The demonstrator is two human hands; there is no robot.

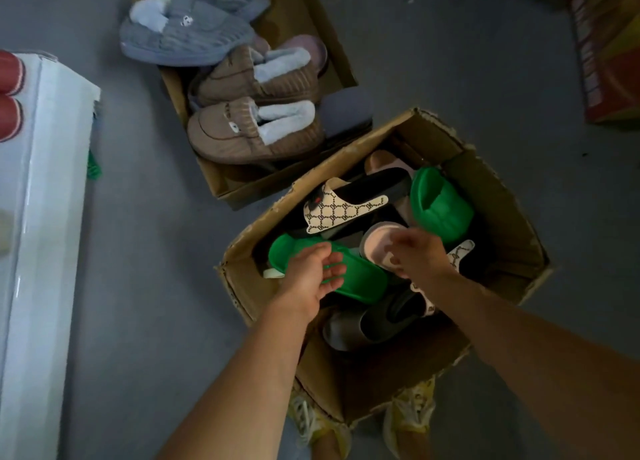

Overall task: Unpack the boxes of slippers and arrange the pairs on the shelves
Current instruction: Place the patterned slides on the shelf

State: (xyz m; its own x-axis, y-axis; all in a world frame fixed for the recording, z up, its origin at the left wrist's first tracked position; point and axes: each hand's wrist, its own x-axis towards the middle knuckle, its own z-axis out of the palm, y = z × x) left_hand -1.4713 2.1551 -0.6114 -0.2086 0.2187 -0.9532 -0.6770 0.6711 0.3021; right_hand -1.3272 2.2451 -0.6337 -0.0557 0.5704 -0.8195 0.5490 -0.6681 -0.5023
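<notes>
My left hand (313, 276) hangs loose and wide over a smooth, rounded green foam slide (349, 279); whether it touches, I cannot tell. My right hand (417, 253) is blurred, fingers relaxed over a pale pink slide (375, 245). Both lie in a torn cardboard box (498, 200) among a second green slide (441, 205), a black slide with a patterned cream strap (341, 210) and a grey one (367, 328). Beyond, another box (221, 182) holds ribbed brown fleece-lined slippers (249, 130) and blue ones (187, 37). The white shelf (45, 217) stands left.
</notes>
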